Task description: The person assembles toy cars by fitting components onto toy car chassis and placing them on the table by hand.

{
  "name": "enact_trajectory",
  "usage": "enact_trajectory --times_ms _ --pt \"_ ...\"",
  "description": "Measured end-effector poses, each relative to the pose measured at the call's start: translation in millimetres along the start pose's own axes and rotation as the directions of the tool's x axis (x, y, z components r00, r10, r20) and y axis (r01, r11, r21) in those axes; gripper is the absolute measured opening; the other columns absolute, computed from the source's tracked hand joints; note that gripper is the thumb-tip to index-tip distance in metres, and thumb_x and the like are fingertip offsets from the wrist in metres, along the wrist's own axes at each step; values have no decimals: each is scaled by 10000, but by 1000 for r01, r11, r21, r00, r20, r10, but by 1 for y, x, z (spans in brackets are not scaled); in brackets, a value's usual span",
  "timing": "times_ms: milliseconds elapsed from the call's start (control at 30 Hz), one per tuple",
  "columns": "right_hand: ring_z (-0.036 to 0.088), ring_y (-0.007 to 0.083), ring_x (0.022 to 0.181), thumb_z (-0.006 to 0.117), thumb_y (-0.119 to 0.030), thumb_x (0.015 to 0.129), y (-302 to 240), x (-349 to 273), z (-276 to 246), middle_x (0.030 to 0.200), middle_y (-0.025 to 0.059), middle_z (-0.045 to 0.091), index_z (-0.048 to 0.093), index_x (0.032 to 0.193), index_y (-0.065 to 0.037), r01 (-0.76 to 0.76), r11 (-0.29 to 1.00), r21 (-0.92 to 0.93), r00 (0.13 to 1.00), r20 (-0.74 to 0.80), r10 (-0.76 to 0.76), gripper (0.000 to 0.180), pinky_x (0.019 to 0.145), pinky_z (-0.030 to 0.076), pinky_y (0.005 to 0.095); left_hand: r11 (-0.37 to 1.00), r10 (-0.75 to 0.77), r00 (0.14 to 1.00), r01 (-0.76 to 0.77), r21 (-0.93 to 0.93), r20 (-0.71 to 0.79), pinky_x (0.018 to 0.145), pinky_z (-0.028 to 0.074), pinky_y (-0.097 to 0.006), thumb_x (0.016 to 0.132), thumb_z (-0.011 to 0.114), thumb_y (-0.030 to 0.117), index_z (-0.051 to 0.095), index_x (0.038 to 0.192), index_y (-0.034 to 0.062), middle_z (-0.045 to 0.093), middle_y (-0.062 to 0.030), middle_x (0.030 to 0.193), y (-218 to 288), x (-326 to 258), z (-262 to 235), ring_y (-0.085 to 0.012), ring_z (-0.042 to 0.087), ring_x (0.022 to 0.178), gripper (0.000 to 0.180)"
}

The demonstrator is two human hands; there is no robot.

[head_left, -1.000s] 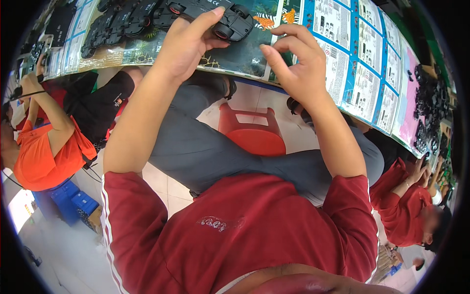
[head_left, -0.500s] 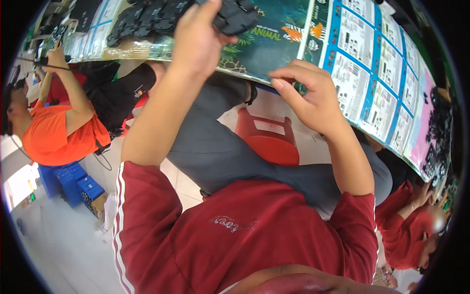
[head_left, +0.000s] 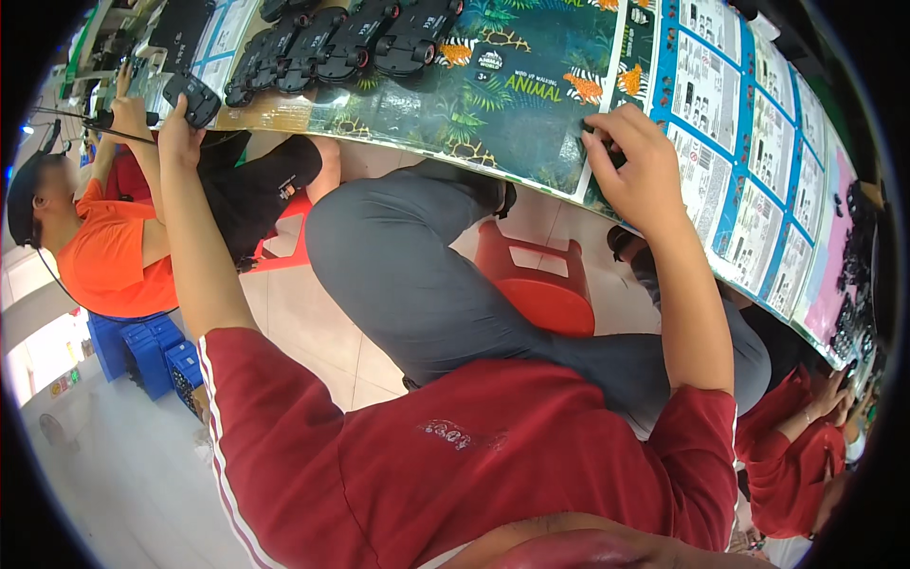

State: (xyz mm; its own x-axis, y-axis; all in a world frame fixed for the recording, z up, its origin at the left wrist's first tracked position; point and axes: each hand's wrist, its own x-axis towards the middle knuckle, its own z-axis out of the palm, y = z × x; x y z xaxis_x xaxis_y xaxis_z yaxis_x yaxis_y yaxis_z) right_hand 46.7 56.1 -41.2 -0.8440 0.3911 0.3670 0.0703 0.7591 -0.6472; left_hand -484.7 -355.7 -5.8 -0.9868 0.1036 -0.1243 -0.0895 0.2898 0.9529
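Observation:
My left hand is stretched out to the far left, its fingers closed on the edge of a black plastic chassis with a rounded end. To the right of it, several black toy car chassis with small wheels lie side by side on the table. My right hand hovers by the table's near edge, over the printed sheet. Thumb and forefinger are pinched together there. Something small and dark may sit at the fingertips, too small to name.
White-and-blue printed sheets cover the table to the right, with a heap of small black parts beyond. A red stool stands under the table. A co-worker in orange sits at left, another in red at right. Blue crates stand behind.
My left hand has left the black chassis at the row's right end and swung far left, where it grips a black chassis. My right hand has shifted slightly right. The view has shifted a little.

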Motion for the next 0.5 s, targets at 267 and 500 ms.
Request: enact_trajectory --times_ms 267,500 --pt "652 359 819 732 -102 850 -1 -1 -5 911 142 639 720 1001 -33 6 991 -137 1000 -10 -8 166 712 535 443 976 -218 962 215 38 166 486 472 -281 1024 622 390 703 1081 141 749 0 907 -27 66 24 -149 688 692 268" --pt "675 292 767 734 -120 864 1 19 -12 885 121 656 734 993 -52 -140 990 -24 985 96 142 145 676 544 397 982 -191 964 184 54 187 817 566 -337 1042 554 304 690 1139 34 749 -85 1041 -34 79 28 -206 728 873 318"
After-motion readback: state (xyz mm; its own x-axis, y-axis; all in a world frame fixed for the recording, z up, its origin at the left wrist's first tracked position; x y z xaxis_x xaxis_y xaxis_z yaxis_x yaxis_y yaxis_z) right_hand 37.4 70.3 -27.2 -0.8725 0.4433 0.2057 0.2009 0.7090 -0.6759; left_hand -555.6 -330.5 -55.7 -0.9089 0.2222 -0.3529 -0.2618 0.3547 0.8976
